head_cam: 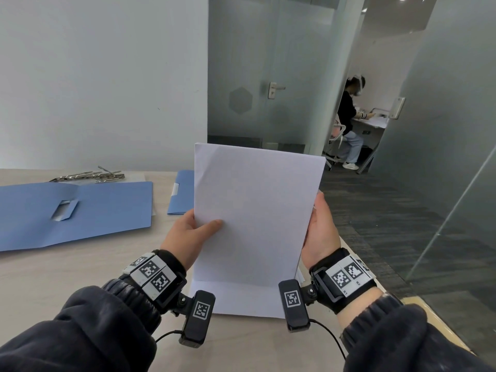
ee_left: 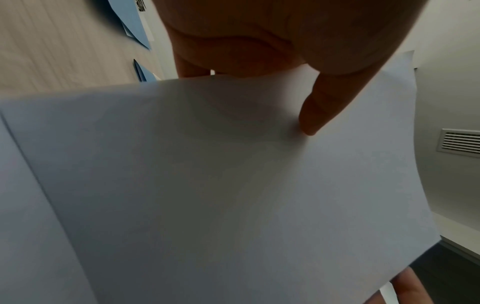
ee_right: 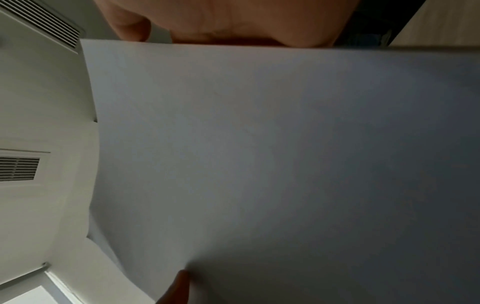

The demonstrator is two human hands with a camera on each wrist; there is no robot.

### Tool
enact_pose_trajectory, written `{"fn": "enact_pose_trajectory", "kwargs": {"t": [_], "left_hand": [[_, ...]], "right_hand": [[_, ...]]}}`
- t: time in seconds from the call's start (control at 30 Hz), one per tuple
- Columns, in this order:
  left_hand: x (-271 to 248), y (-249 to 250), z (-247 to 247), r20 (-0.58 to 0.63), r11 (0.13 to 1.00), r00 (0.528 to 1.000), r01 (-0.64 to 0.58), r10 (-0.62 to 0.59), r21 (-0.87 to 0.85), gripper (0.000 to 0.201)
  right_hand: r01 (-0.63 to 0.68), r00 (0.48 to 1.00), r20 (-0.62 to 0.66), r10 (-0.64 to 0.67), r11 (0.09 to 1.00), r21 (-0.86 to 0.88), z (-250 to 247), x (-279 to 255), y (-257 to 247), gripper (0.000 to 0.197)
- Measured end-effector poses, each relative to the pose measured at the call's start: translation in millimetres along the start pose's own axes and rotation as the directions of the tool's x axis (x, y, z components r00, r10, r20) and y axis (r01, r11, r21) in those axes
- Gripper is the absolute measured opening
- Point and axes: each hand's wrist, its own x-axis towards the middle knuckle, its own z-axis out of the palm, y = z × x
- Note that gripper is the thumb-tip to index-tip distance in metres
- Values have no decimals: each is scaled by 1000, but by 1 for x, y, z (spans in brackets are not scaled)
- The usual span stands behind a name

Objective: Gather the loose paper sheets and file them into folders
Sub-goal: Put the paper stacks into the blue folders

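Note:
I hold a stack of white paper sheets (head_cam: pixel 255 210) upright, its bottom edge standing on the table (head_cam: pixel 67 277). My left hand (head_cam: pixel 190 232) grips the stack's left edge, thumb across the front face. My right hand (head_cam: pixel 320 232) grips the right edge, its fingers hidden behind the paper. More white paper (head_cam: pixel 236 299) lies flat beneath the stack. An open blue folder (head_cam: pixel 75 213) lies on the table to the left. A second blue folder (head_cam: pixel 182 193) lies behind the stack, partly hidden. In both wrist views the paper (ee_left: pixel 233 185) (ee_right: pixel 285 154) fills the picture, with the left thumb (ee_left: pixel 319 111) pressed on it.
Metal binder clips (head_cam: pixel 91 175) lie at the table's back left, beyond the open folder. The table's right edge (head_cam: pixel 429 312) runs close to my right wrist. A glass partition and open door stand to the right; another person (head_cam: pixel 349 122) sits at a far desk.

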Motion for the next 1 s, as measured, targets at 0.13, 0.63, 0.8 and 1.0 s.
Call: {"fn": "enact_pose_trajectory", "kwargs": {"t": [0.13,0.63,0.8,1.0], "left_hand": [[-1,0,0,33,999,999,-4,6,-48,27],[1,-2,2,2,1000,1000,-3,3,-10,22],[0,0,3,-11,1000,1000,-2,2,15,15],[-2,1,3,-6,1000,1000,-4,4,16,17]], "right_hand": [[-52,997,62,46,994,94,-2,0,-2,49],[38,998,44,-40,997,63,0,-10,-6,63],[164,984,-49,-174,973,-164,11,-12,-29,53],[315,929,-143,-342,932,-178,37,-16,-72,48]]}}
